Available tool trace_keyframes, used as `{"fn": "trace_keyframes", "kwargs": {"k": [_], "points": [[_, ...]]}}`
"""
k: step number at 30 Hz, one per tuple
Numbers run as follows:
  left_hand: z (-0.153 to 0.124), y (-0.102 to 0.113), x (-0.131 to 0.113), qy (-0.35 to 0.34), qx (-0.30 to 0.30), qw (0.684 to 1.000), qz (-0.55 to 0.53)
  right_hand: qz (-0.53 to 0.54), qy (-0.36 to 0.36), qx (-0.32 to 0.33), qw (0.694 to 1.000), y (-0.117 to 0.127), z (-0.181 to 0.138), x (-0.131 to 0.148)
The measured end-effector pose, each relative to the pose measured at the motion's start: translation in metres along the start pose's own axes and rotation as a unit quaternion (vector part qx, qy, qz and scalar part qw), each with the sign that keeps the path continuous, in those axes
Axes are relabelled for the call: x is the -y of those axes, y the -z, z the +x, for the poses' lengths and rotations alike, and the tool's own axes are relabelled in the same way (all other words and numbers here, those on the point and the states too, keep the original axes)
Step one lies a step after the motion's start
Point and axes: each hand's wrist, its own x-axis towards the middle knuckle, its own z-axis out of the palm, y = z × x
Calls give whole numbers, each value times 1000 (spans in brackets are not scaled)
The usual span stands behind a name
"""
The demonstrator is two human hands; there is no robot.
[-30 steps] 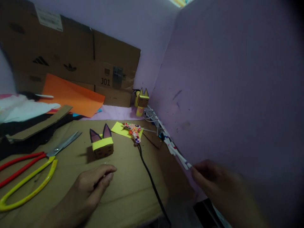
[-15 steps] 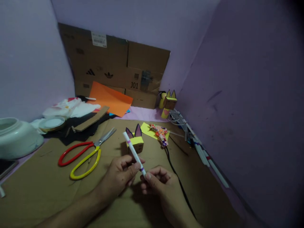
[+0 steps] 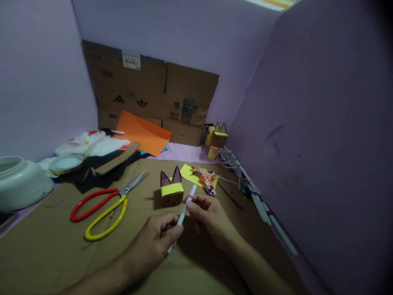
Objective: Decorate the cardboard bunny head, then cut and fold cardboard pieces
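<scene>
A slim white stick with a purple band (image 3: 186, 211) slants between my two hands. My left hand (image 3: 161, 235) grips its lower part, thumb on top, with the lower end sticking out below. Near the upper end, by the purple band, my right hand (image 3: 207, 213) pinches it between thumb and fingers. Just beyond the stick stands a small box-shaped animal head (image 3: 172, 193) of cardboard and yellow paper, with two pointed dark-edged ears. Behind my right hand lies a floral-patterned, pistol-shaped tool (image 3: 206, 177), partly on yellow paper (image 3: 188, 173).
Scissors (image 3: 124, 192) with red and yellow handles lie open at left. Further left are a white pot (image 3: 24, 184), a lid (image 3: 66, 163) and a cardboard strip (image 3: 118, 159). Behind are orange paper (image 3: 141, 133) and another eared figure (image 3: 218, 139). White sticks (image 3: 276, 229) line the right wall.
The stick has swung from leaning left to leaning right. My right hand has moved up to its upper end; my left hand has moved slightly down. The view has shifted a little.
</scene>
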Motion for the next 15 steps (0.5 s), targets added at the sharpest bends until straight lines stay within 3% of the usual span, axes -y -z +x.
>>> {"fn": "trace_keyframes", "kwargs": {"k": [4, 9, 12, 15], "points": [[-2, -2, 3, -29, -13, 998, 62, 31, -5, 39, 999, 1, -5, -6], [-7, 10, 4, -145, -196, 962, 126, 73, -118, 171, 975, 5, -16, -8], [-6, 18, 1, -242, -149, 935, 213, 92, -165, 204, 961, 6, -15, -10], [-4, 19, -1, -276, -120, 923, 240, 94, -167, 216, 957, 7, -13, -13]]}}
